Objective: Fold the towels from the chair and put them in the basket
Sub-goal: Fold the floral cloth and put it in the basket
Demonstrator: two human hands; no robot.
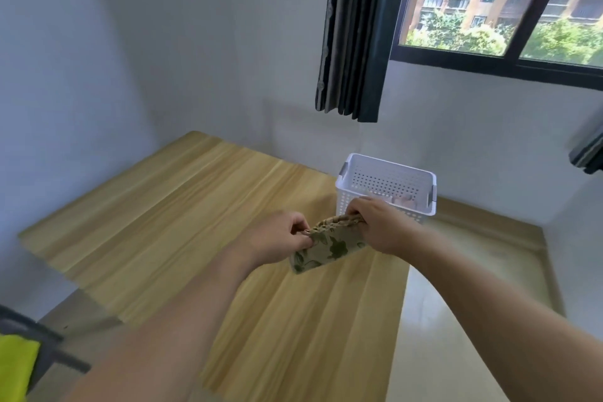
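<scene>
While both hands hold it clear of the wooden table (156, 225), one folded towel (329, 246), beige with a dark green leaf print, hangs as a compact oblong just in front of the white perforated basket (386, 180). Left hand (280, 238): fingers curled, thumb and forefinger pinching the towel's upper left corner. Right hand (375, 225): fingers curled over the upper right edge, gripping the stacked layers, knuckles just beside the basket's near rim. Basket: standing on the far right part of the table, near the wall below the window (502, 0) and dark curtain (354, 33); something pale shows at its bottom, too indistinct to name. Chair (39, 346): partly visible at lower left, grey frame, with a yellow-green cloth (14, 365) draped on it, probably another towel awaiting its turn. Step in hand, by judgement: folding of this towel appears finished and the transfer to the basket is under way. Next move calls for lifting the bundle over the near rim, keeping the layers pinched so the fold does not open, then lowering it flat inside before releasing both grips.
</scene>
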